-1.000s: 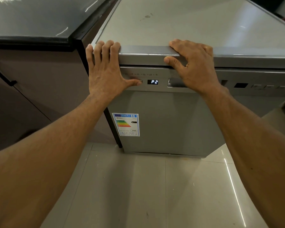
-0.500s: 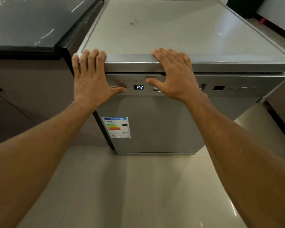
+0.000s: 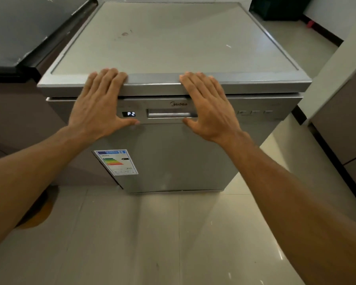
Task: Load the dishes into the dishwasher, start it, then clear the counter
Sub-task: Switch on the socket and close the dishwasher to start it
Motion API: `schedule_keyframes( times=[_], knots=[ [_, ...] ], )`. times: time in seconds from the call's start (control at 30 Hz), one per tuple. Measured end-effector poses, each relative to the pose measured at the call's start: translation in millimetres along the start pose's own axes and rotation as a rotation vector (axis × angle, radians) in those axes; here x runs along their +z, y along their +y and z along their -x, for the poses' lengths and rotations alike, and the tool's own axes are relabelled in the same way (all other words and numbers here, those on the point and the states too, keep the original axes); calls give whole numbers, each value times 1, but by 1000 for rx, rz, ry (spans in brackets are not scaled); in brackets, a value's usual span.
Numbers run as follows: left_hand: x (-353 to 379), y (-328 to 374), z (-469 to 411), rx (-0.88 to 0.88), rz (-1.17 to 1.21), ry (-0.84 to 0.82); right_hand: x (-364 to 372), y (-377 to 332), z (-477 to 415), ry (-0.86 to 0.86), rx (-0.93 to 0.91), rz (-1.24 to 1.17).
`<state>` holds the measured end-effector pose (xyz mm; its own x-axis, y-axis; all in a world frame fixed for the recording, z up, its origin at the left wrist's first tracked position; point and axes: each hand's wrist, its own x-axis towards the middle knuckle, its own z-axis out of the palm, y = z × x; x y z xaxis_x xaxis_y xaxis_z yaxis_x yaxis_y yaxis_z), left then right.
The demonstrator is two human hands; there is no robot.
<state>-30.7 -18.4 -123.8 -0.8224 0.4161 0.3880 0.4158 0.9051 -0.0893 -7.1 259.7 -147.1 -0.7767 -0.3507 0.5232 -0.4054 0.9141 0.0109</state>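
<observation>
- The dishwasher [image 3: 173, 157] stands on the tiled floor [image 3: 152, 233] at centre frame, door shut. Its flat top panel [image 3: 173, 38] runs away toward 12 o'clock.
- A dark worktop [image 3: 29, 33] adjoins it at 10 o'clock. No dishes are visible on either surface.
- The left grip [image 3: 99, 103] lies flat, fingers straight and close together. The fingertips lap over the front lip of the top panel, and the thumb reaches toward 3 o'clock, just below the display [image 3: 131, 114], which reads P2.
- The right grip [image 3: 210, 105] is likewise flat and spread. Its fingers lie over the lip, and its thumb lies at the 3 o'clock end of the recessed handle [image 3: 169, 114]. Neither grip holds anything.
- Handling, as a judgement: the cabinet looks like a heavy, rigid sheet-metal appliance that will not shift under palm pressure. The brushed faces are smooth and offer little purchase.
- The only proper hold on the door is the recessed handle, between the two grips, fingers hooked under its upper edge.
- Control markings at 3 o'clock on the panel are too blurred to read.
- An energy label [image 3: 116, 161] sits at 7 o'clock on the door.
</observation>
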Motion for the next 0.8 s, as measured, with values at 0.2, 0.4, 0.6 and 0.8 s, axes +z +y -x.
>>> schedule_keyframes(
  times=[0.2,0.4,0.6,0.8],
  knots=[
    [8,39,-18,17,12,32,-23,71,47,0,139,95],
    [10,55,-23,-24,15,45,-44,134,72,-43,277,103],
    [20,77,-30,-107,-13,115,-40,151,77,-36,213,121],
    [23,82,-31,-130,-44,143,-42,171,78,9,206,156]
  ],
)
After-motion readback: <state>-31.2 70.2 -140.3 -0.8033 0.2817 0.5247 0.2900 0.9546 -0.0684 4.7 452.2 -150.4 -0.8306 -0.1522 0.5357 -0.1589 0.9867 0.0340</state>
